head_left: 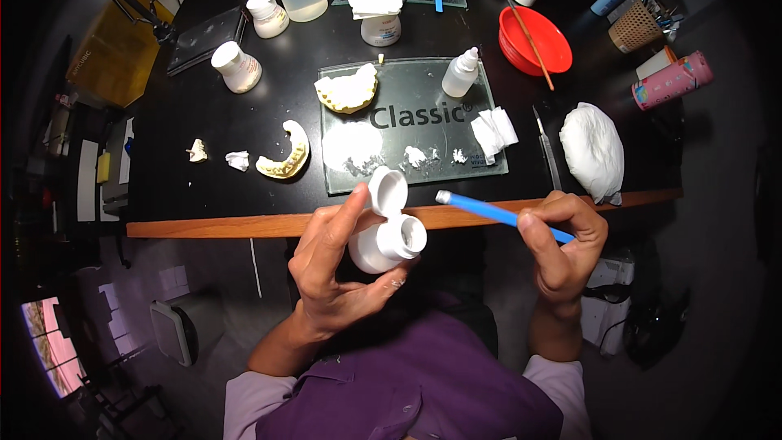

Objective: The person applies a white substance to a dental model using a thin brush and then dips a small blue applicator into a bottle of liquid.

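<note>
Jar (pixel 389 242) in left hand (pixel 330 265), off table edge (pixel 244 226); right hand (pixel 564 243) grips spatula (pixel 489 210).

red bowl (pixel 535 41), glass slab (pixel 411 126), dental casts (pixel 285 152)

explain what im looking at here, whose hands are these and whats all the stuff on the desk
This is one picture from a wide camera worn on a person's head, looking down, so edges bend. The hands are that person's own. The left hand holds a small white jar with its flip lid open. The right hand holds a blue stick pointed toward the jar. On the black desk lie a glass plate with white powder, two tooth models, white bottles, a red bowl and a white lump.
</note>
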A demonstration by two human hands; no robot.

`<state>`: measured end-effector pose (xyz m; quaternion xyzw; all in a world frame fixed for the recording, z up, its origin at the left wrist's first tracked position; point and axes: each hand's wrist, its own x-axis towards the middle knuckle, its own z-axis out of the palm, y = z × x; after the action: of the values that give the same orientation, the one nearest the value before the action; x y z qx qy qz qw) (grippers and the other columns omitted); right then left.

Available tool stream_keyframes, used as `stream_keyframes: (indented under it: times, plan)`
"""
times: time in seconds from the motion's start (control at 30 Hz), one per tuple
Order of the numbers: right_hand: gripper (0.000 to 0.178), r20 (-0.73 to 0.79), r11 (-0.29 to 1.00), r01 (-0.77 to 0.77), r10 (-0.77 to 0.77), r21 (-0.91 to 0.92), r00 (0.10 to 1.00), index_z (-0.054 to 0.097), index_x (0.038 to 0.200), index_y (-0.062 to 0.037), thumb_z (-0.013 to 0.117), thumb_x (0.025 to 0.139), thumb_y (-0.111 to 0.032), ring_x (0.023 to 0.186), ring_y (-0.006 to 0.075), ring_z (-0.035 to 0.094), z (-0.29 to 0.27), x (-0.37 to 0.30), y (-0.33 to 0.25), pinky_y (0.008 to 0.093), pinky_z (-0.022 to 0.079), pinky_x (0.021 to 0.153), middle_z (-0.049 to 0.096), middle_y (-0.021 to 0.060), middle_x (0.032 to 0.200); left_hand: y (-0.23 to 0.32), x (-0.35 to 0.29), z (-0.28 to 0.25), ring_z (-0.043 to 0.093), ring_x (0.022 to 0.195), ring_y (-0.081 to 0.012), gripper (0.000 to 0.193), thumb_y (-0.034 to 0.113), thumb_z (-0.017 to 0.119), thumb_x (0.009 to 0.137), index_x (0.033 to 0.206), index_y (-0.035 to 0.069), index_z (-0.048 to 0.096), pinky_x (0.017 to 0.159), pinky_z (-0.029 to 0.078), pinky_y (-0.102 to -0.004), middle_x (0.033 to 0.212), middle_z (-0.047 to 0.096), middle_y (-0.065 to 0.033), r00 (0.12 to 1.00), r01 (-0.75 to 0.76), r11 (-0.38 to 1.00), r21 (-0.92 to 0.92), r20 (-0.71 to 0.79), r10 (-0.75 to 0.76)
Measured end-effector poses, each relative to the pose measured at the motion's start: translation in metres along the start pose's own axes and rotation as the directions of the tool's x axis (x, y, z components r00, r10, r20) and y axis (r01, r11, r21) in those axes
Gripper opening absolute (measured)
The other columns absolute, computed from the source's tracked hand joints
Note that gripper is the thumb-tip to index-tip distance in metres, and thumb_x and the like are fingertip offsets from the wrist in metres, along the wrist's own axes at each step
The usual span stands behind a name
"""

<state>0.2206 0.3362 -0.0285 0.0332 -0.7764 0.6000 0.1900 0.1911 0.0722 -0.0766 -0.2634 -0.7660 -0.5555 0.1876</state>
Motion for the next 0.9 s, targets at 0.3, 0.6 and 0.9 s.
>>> stream_keyframes:
  times: [0.3, 0.6, 0.9]
  plan:
    - [0.022, 0.099, 0.631, 0.533, -0.589, -0.564, 0.802, 0.077, 0.101, 0.0024, 0.086, 0.081, 0.008, 0.056, 0.0157, 0.055, 0.012, -0.012, 0.048, 0.0283, 0.041, 0.048, 0.063, 0.0068, 0.076, 0.009, -0.004, -0.008, 0.076, 0.111, -0.0239, 0.108, 0.004, 0.096, 0.072, 0.16, -0.012, 0.035, 0.104, 0.055, -0.0345, 0.115, 0.077, -0.0192, 0.977, 0.214, 0.955, -0.205, 0.033, -0.212]
    - [0.029, 0.153, 0.586, 0.555, -0.594, -0.59, 0.79, 0.079, 0.107, 0.0, 0.088, 0.08, 0.007, 0.059, 0.0169, 0.056, 0.007, -0.02, 0.055, 0.0302, 0.044, 0.05, 0.06, 0.0058, 0.08, 0.018, 0.006, -0.018, 0.072, 0.118, -0.023, 0.109, -0.003, 0.092, 0.076, 0.163, -0.006, 0.027, 0.104, 0.058, -0.0347, 0.131, 0.068, -0.0188, 0.941, 0.333, 0.865, -0.375, 0.081, -0.328]
    - [0.021, 0.083, 0.618, 0.516, -0.591, -0.594, 0.803, 0.076, 0.099, 0.0014, 0.087, 0.082, 0.006, 0.058, 0.0171, 0.058, 0.015, -0.018, 0.056, 0.0302, 0.046, 0.05, 0.062, 0.0067, 0.077, 0.015, 0.01, -0.018, 0.073, 0.116, -0.0237, 0.105, -0.003, 0.092, 0.076, 0.161, -0.005, 0.03, 0.102, 0.06, -0.0341, 0.131, 0.068, -0.0189, 0.967, 0.254, 0.912, -0.323, 0.083, -0.24]
